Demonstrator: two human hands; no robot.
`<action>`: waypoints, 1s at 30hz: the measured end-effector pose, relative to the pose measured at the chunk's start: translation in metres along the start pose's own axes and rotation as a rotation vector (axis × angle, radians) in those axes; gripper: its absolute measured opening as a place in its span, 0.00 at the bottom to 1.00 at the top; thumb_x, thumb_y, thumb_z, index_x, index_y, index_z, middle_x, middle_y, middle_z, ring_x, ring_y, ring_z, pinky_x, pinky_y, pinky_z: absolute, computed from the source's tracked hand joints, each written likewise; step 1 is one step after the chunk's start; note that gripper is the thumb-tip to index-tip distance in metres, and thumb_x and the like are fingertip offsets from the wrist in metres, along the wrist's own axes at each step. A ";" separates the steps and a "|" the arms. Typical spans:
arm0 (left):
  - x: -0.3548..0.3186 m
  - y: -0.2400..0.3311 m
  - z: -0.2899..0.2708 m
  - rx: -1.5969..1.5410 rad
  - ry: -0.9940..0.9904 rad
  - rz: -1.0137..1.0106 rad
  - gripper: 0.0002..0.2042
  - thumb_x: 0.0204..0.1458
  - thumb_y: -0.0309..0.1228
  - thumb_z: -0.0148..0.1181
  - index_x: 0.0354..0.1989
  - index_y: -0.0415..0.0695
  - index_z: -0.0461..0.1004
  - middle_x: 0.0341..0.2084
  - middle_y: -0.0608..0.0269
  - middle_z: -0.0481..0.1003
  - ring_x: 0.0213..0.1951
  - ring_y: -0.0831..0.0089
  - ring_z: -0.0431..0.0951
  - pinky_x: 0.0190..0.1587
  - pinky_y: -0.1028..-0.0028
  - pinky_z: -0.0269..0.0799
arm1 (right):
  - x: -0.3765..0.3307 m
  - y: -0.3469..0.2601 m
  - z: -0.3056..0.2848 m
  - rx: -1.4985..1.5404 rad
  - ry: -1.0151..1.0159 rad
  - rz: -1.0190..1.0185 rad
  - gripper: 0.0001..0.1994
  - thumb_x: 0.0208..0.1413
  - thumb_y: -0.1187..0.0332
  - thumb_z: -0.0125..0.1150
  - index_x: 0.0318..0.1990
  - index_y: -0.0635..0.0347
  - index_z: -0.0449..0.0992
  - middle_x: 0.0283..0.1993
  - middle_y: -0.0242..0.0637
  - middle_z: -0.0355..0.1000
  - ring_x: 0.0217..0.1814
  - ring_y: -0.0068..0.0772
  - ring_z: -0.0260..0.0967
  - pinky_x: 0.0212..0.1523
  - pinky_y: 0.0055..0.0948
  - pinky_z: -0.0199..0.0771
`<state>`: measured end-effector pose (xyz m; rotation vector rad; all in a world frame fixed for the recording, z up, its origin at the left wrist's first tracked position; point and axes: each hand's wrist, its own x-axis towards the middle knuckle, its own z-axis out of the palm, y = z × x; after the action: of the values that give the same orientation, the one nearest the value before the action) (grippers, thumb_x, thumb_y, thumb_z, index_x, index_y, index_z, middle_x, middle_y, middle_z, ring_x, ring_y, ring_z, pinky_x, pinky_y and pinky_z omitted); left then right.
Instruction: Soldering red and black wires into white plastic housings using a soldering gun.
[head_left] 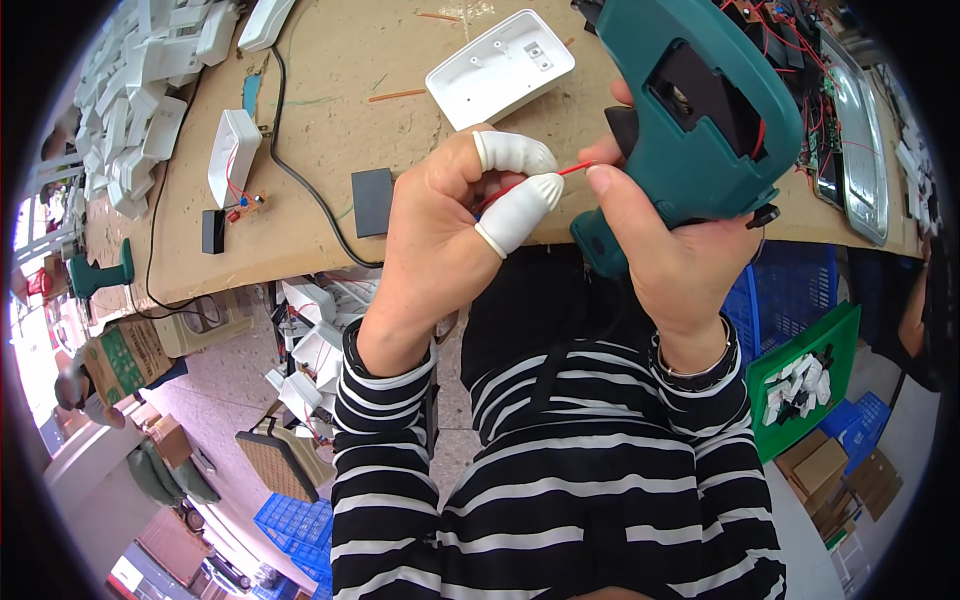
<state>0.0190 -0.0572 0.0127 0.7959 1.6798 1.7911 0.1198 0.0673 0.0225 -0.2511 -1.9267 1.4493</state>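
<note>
Fingers of left hand (430,225) and right hand (665,245) clamped a red wire (577,167) over the counter (350,60)'s near edge, left of the teal tool housing (690,160), seemingly wire prep, next likely needing steady tension.

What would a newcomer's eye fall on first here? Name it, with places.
First, probably the bulky dark-green plastic tool in the right hand, upper right of centre. Next, the white rubbery finger covers on the left hand, mid-picture, pinching a thin red wire. Then the jumbled heap of white plastic casings at the picture's upper left.
</note>
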 end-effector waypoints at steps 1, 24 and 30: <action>0.001 -0.001 0.000 -0.002 -0.003 -0.002 0.06 0.44 0.22 0.60 0.32 0.38 0.72 0.27 0.69 0.72 0.28 0.85 0.68 0.31 0.85 0.65 | 0.000 0.000 0.000 -0.003 0.002 0.003 0.23 0.40 0.86 0.55 0.48 0.70 0.62 0.46 0.46 0.67 0.35 0.28 0.71 0.37 0.25 0.72; -0.002 -0.001 0.002 -0.089 0.109 0.076 0.06 0.44 0.18 0.59 0.31 0.38 0.72 0.26 0.71 0.69 0.26 0.87 0.66 0.27 0.87 0.61 | -0.001 0.007 0.012 0.222 0.163 0.088 0.20 0.42 0.85 0.55 0.47 0.70 0.64 0.44 0.46 0.67 0.35 0.26 0.70 0.34 0.22 0.71; 0.001 -0.009 0.000 0.263 0.120 0.300 0.07 0.40 0.18 0.60 0.29 0.39 0.72 0.22 0.68 0.67 0.19 0.85 0.63 0.20 0.85 0.56 | 0.000 0.002 0.009 0.147 0.117 0.095 0.20 0.42 0.84 0.57 0.46 0.69 0.65 0.44 0.45 0.68 0.35 0.26 0.70 0.35 0.21 0.71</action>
<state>0.0190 -0.0559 0.0038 1.1246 1.9894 1.8669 0.1137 0.0605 0.0193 -0.3548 -1.7270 1.5937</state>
